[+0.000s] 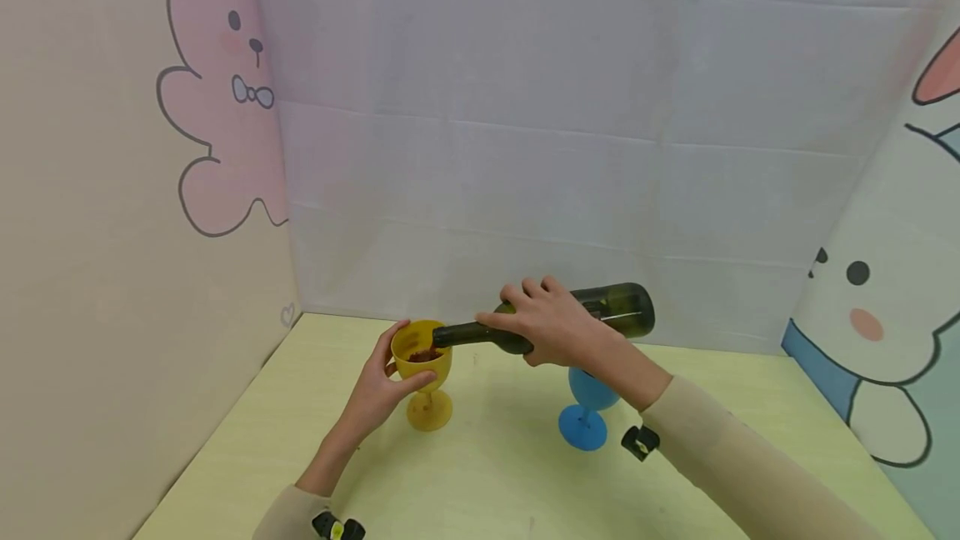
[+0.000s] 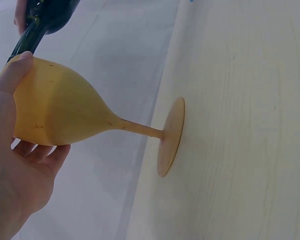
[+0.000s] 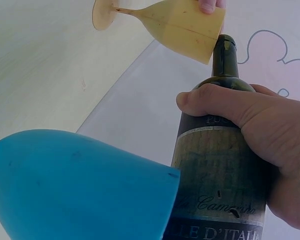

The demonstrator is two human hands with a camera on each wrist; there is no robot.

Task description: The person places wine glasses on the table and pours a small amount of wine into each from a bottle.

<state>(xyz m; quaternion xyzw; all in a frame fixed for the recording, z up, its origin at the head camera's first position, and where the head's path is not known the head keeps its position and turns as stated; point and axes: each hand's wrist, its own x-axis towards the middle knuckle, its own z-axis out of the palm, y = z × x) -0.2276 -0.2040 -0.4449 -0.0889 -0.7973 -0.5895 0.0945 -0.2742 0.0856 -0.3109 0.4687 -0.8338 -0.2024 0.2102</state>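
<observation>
My left hand (image 1: 378, 390) holds a yellow goblet (image 1: 441, 375) by its bowl, thumb on the near side and fingers on the far side. Dark reddish contents show inside the bowl. In my right hand (image 1: 551, 323) is a green glass wine bottle (image 1: 628, 309), gripped round its shoulder and lying nearly level. Its mouth is at the goblet's rim, pointing left into the bowl. A label covers the bottle's body (image 3: 220, 170) in the right wrist view. Behind my right forearm stands a blue goblet (image 1: 582, 427), its bowl partly hidden. Whether the yellow goblet's foot (image 2: 171, 137) touches the table I cannot tell.
The pale wooden table (image 1: 495, 482) meets a white sheet (image 1: 555, 148) hung along its back edge. Panels with cartoon animals stand at the left and right. In the right wrist view the blue goblet (image 3: 80, 185) looms close to the bottle.
</observation>
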